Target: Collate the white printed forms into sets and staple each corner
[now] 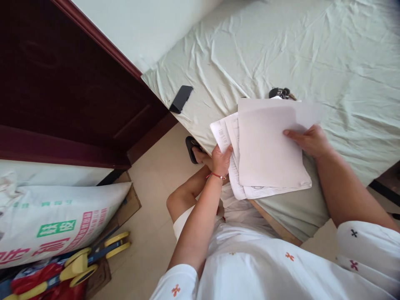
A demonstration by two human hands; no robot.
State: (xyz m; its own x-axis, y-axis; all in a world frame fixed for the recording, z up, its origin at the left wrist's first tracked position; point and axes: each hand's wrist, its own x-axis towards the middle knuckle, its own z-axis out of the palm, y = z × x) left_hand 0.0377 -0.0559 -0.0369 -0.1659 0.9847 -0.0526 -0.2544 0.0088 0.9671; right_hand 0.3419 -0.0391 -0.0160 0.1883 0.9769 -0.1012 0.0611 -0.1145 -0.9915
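Several sheets of paper [265, 146] are fanned out between my two hands, over the edge of the bed. The top sheet shows a blank face, while print shows on the sheets at the left and along the bottom. My left hand [221, 160] grips the left edge of the stack, thumb on top. On the right, my right hand [308, 139] pinches the blank top sheet, its thumb lying on the face and the other fingers hidden underneath. A bunch of keys [283, 93] lies on the bed just beyond the papers' top edge.
The bed [312, 54] has a wrinkled pale green sheet. A black phone-like object [181, 99] rests near its left edge. Left of it are a dark red wooden door [71, 75], a big white printed sack [62, 221] and a toy with yellow wheels [117, 245] on the tiled floor.
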